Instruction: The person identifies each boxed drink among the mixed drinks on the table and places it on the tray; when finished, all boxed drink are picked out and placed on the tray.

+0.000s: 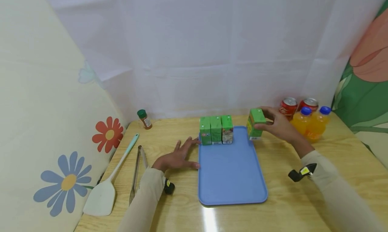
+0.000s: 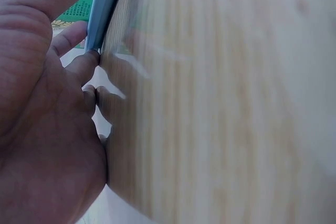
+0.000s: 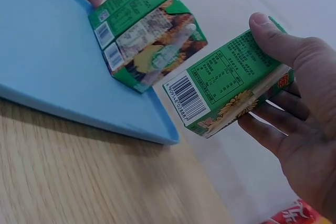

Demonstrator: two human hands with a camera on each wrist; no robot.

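Observation:
A green drink carton is pinched between the thumb and fingers of my right hand, raised at the far right corner of a blue tray. The right wrist view shows the barcode side of that carton, tilted and apart from the others. Three more green cartons stand side by side at the tray's far left corner. My left hand rests on the table with fingers spread, its fingertips touching the tray's left edge. The left wrist view has the left palm beside the tray rim.
Two red soda cans and two orange drink bottles stand at the right, close to my right forearm. At left lie a white spatula and metal tongs. A green-capped spice jar is near the back wall.

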